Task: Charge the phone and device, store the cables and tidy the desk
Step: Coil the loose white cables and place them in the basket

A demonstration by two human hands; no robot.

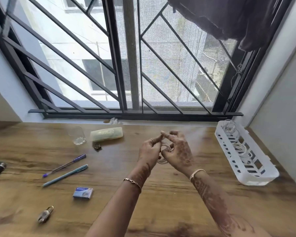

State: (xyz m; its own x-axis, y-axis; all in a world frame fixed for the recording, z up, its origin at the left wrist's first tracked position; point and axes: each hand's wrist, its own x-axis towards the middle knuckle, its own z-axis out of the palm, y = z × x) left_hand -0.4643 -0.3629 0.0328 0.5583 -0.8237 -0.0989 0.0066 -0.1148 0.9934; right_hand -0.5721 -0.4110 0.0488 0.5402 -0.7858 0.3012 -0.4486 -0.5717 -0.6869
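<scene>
Near: box (82, 192) and pens (65, 175) loose on worktop (161, 207), tidying unfinished | Mid: left hand (149, 152) and right hand (179, 151) curl round white cable (161, 161), apparently coiling it | Far: basket (260, 178) holds coiled cables (239, 147); no charging visible

basket (256, 175) at desk's (161, 194) right edge, pens (65, 170) left, hands (164, 151) with cable (162, 160) between

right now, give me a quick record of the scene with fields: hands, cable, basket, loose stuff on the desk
left hand: pinches white cable
right hand: holds the same coil, above desk
basket: white, at right, coiled cables inside
loose items: purple pen, teal pen, glass, pale case, small blue box
</scene>
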